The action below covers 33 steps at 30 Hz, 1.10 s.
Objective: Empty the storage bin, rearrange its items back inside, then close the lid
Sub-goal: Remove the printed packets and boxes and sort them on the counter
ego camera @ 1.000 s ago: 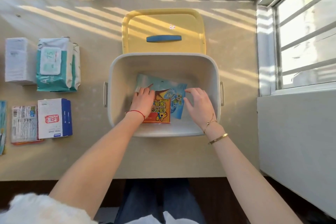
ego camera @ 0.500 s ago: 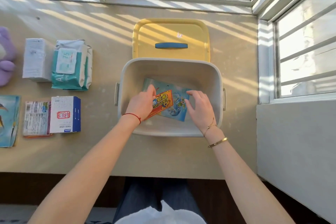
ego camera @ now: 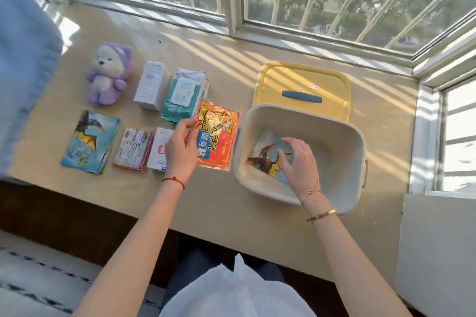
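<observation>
Sunlit table point(ego camera: 226, 213); left fingers point(ego camera: 185, 126) pinching packet point(ego camera: 217, 134)

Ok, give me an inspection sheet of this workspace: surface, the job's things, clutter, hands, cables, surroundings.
Surface: beige sill, sunlit stripes.
Job's things: white bin open, one dinosaur packet inside; yellow lid lies behind the bin, blue handle up.
Laid out left of the bin: plush bear, white box, wipes pack, a second dinosaur packet, small sachets, blue-and-white box.
Clutter: nothing seen.
Hands: left hand pinches a red-and-yellow packet beside the bin; right hand is inside the bin, over the packet, contact unclear.
Cables: nothing seen.
Surroundings: barred windows behind and right.
</observation>
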Motion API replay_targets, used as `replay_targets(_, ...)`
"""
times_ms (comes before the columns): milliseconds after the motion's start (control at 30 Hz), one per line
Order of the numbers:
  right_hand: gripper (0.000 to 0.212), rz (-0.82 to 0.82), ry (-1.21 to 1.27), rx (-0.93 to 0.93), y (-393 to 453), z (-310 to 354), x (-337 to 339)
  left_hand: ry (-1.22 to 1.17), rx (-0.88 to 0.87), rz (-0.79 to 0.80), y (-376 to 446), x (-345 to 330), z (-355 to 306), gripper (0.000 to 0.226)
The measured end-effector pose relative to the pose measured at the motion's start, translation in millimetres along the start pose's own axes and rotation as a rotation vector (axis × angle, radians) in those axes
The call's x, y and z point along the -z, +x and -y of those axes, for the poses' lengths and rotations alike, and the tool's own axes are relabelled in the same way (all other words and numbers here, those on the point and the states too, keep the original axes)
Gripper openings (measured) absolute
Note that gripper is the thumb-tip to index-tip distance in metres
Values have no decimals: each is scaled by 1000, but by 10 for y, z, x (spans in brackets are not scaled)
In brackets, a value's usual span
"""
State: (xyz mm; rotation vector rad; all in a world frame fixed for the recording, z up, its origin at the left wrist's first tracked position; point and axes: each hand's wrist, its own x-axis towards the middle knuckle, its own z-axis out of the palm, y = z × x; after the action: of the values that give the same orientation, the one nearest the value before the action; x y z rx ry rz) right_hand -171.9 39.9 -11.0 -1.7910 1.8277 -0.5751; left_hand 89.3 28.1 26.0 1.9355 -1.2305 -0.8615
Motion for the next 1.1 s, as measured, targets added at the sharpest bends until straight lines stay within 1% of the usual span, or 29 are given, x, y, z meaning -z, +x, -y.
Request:
replay_targets(167,26,-5,-7,70,41,572,-294,21,89,-91,199,737,528,17)
replay_targets(267,25,-18,-26,84,46,948,-590,32,162,-101,420,1184,930,18)
replay_targets(400,25,-43,-83,89,32,1395,-1035,19,235,-40,696,1608,1401,24)
replay_targets(533,24,-36,-94,66,-36,1852,-1542,-1,315,48,991,1902,1935,21)
replay_targets(600,25,-25,-115,49,-68,2047,-1782,0,342,84,1115,1982,2146,22)
replay_targets(800,23,-13,-112,21,-75,2430,-2276,5,340,197,1334,2015,2585,21)
replay_targets(1000,23,-19,-124,-9,-59,2522,-2465,10,347,275,1370,1879,2780,20)
replay_targets(1100,23,-26,-134,-29,-74,2521,-2488,33,361,321,1363,1824,2776,30)
